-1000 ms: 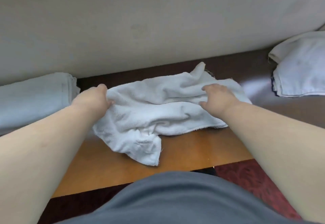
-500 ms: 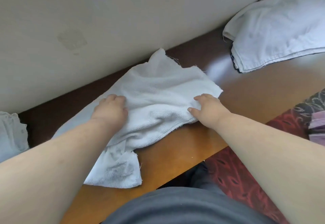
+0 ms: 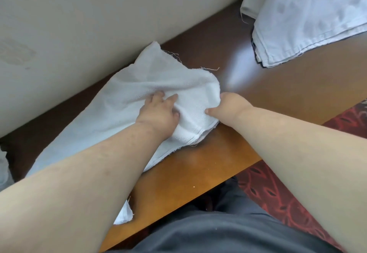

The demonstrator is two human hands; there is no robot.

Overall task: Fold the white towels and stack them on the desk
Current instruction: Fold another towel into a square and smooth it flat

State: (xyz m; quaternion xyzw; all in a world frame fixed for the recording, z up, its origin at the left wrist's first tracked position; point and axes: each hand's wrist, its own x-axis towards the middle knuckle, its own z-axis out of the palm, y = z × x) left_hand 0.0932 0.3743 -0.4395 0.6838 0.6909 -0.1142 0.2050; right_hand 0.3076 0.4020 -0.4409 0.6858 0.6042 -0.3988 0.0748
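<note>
A white towel (image 3: 127, 102) lies spread along the wooden desk (image 3: 268, 102), its far corner touching the wall. My left hand (image 3: 158, 113) presses on the towel near its right end, fingers pinching a fold of cloth. My right hand (image 3: 228, 108) grips the towel's right edge, thumb on top and fingers hidden under the cloth. The towel's near left end hangs over the desk's front edge, partly hidden by my left forearm. A stack of folded white towels (image 3: 309, 14) sits at the far right of the desk.
A beige wall (image 3: 99, 14) runs along the back of the desk. Another pale cloth (image 3: 4, 169) shows at the far left edge. Below the desk are my dark grey lap (image 3: 218, 233) and red patterned carpet (image 3: 278, 193).
The view has swung further right and closer. My left hand moved right along the towel toward my right hand, and both now gather the towel's right end, which is bunched up.
</note>
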